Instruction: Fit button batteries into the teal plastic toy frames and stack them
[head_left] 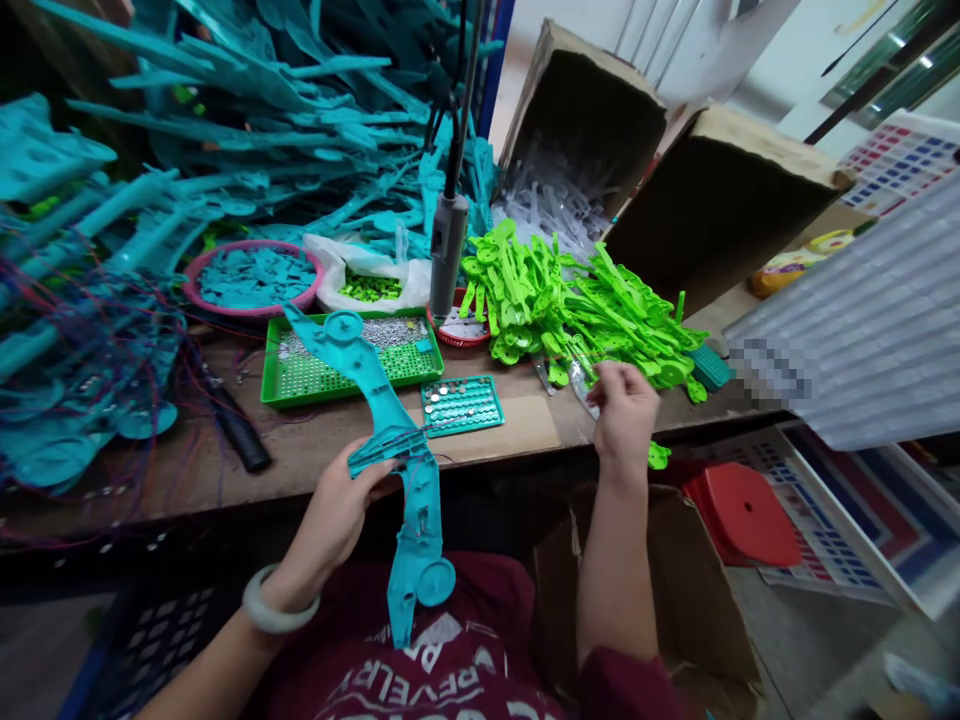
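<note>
Here, the left hand [341, 508] pinches a long, curving turquoise plastic piece [424, 505], while the right hand [626, 410], near heaped lime-green plastic parts [525, 285], has a grip I cannot tell.

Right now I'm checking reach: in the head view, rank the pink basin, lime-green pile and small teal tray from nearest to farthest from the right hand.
1. Lime-green pile: just beyond the right hand.
2. Small teal tray: to its left.
3. Pink basin: farther left, farther back.
</note>
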